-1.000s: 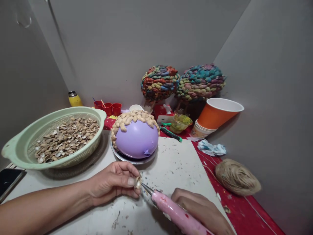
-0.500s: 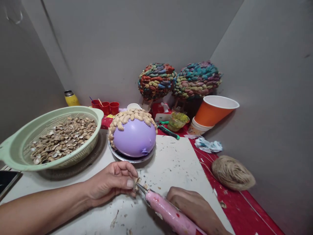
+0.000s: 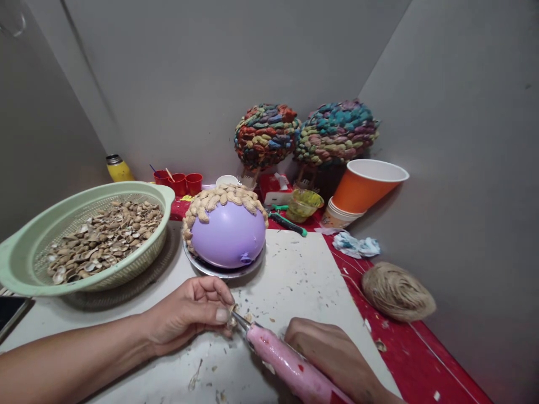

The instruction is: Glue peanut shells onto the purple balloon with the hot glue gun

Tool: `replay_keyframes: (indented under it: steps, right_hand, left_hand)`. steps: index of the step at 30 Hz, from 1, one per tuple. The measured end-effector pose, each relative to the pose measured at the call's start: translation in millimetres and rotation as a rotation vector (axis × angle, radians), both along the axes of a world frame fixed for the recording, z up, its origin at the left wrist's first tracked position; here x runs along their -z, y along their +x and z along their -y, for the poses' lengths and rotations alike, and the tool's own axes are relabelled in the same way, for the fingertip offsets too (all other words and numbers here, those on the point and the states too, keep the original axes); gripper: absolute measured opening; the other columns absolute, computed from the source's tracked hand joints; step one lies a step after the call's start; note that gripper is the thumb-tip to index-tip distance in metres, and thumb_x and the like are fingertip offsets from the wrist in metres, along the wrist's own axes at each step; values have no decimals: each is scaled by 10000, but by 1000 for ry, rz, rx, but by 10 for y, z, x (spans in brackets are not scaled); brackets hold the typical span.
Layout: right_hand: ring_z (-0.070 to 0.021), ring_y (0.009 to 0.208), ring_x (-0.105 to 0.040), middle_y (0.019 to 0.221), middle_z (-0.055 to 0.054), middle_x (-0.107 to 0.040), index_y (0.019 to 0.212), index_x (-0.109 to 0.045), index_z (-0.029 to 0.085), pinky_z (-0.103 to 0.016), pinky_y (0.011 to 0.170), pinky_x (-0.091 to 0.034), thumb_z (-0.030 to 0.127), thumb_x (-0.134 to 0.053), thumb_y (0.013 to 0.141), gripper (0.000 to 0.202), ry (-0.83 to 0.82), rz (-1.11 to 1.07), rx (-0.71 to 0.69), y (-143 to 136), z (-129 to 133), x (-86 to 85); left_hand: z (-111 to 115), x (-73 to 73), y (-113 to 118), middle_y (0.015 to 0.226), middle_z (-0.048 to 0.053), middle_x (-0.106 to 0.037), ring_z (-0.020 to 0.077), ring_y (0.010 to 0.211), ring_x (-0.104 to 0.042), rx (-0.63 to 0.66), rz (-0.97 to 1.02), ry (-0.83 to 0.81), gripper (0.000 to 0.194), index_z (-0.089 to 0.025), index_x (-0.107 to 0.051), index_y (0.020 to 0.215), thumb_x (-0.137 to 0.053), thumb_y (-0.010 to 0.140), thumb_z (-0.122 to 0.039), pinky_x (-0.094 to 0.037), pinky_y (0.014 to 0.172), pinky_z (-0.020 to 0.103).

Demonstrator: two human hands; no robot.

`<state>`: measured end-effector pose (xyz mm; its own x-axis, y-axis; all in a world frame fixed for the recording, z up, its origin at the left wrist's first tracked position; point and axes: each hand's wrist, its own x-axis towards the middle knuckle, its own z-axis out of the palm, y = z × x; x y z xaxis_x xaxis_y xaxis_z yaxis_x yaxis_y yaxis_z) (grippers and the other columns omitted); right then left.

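My left hand [image 3: 189, 317] pinches a small peanut shell [image 3: 232, 321] between thumb and fingers, low over the board. Against that shell rests the metal nozzle of a pink glue gun [image 3: 290, 359]. My right hand [image 3: 328, 350] is closed round the gun, its fingertips hidden behind it. Just beyond the hands, a purple balloon [image 3: 227, 238] lies in a shallow metal dish [image 3: 252, 268]. Peanut shells [image 3: 225, 196] cover its top and left side; the front is bare, with the knot facing me. At left, a pale green colander [image 3: 145, 259] holds many loose shells [image 3: 105, 238].
Behind stand two colourful shell-covered balls [image 3: 266, 137], red cups [image 3: 193, 183], a yellow bottle [image 3: 119, 168], green-handled pliers [image 3: 288, 224] and a glass bowl [image 3: 304, 206]. Orange paper cups [image 3: 364, 188], a crumpled cloth [image 3: 356, 245] and twine [image 3: 398, 292] line the right. A phone [image 3: 12, 314] lies far left.
The whole view has shifted slightly, so things sit a little further left and up. Both hands keep their hold, with the nozzle still at the shell.
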<state>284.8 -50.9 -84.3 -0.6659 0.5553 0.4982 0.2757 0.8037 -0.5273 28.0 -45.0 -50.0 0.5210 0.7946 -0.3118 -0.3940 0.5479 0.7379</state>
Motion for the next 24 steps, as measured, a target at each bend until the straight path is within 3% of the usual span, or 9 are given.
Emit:
replay_keyframes:
  steps: [24]
  right_hand:
    - [-107, 436, -437, 542, 27, -489, 684, -497, 208, -257, 409, -287, 292, -368, 1024, 373, 125, 54, -13, -4, -40, -40]
  left_hand:
    - [13, 14, -11, 701, 47, -686, 117, 618, -639, 3, -48, 49, 267, -120, -652, 811, -836, 634, -196, -470, 633, 218]
